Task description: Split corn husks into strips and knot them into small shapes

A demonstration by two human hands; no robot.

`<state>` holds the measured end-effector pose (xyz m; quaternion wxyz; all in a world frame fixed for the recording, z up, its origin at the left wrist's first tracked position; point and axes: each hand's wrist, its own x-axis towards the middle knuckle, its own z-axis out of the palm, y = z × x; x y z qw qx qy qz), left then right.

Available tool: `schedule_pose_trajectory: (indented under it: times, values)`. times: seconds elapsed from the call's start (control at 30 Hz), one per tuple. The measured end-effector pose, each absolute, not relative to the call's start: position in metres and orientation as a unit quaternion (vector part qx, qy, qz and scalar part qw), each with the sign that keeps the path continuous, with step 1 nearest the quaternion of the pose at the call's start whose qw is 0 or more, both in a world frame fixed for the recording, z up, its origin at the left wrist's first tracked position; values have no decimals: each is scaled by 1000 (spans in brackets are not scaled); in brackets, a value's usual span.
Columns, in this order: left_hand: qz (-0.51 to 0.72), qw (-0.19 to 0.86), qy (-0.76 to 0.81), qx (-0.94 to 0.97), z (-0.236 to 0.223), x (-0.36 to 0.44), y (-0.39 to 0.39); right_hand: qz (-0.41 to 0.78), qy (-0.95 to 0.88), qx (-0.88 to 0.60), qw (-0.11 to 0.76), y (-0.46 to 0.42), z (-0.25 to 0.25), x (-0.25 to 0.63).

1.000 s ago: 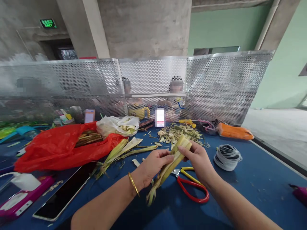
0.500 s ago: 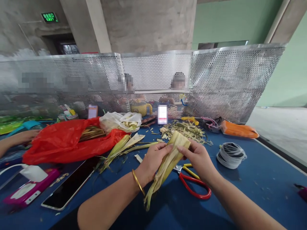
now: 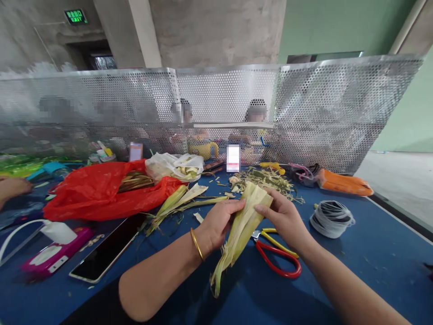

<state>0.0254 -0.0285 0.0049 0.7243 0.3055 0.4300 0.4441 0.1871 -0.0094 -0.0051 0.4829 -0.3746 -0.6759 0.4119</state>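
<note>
A pale green-yellow corn husk (image 3: 244, 221) is held slanting above the table, its broad end up and its stringy end hanging toward me. My left hand (image 3: 221, 223) grips its left side, the thumb laid on the front and the other fingers hidden behind. On the right edge, near the top, my right hand (image 3: 282, 214) pinches the husk between thumb and fingers. Scissors (image 3: 277, 253) with one red and one yellow handle lie on the blue table under my right hand, their blades partly covered. More husks (image 3: 176, 203) lie left of my left hand.
A red plastic bag (image 3: 91, 192) and a white bag (image 3: 172, 166) hold dried husks. Husk scraps (image 3: 267, 183) are heaped behind my hands. A coil of white cord (image 3: 332, 219) sits right; a phone (image 3: 108, 248) and purple power strip (image 3: 57, 253) lie left. A perforated metal screen (image 3: 223, 97) stands behind.
The view has shifted slightly, so the table's things sit a little further right. Both hands keep hold of the husk. The other person's hand at the far left has drawn back leftward.
</note>
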Motion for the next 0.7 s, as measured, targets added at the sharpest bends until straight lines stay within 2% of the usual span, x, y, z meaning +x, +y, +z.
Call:
schedule_pose_trajectory:
  times: [0.07,0.13,0.2,0.5,0.6,0.7]
  values:
    - [457,689,447,342,5,24,-28,296,-741,-373,474,-9,-4,191]
    - [468,651,456,387,5,23,-28,162,-807,-360,439,-9,-1,195]
    - [471,624,459,423,4,20,-27,76,-849,-339,398,-9,2,199]
    - [441,601,482,461,4,16,-22,-40,-879,-308,363,-4,4,205]
    - [447,581,497,465,2,13,-18,-88,-887,-268,366,-4,4,207]
    - [439,568,507,478,-2,9,-13,-111,-908,-229,333,-5,2,209]
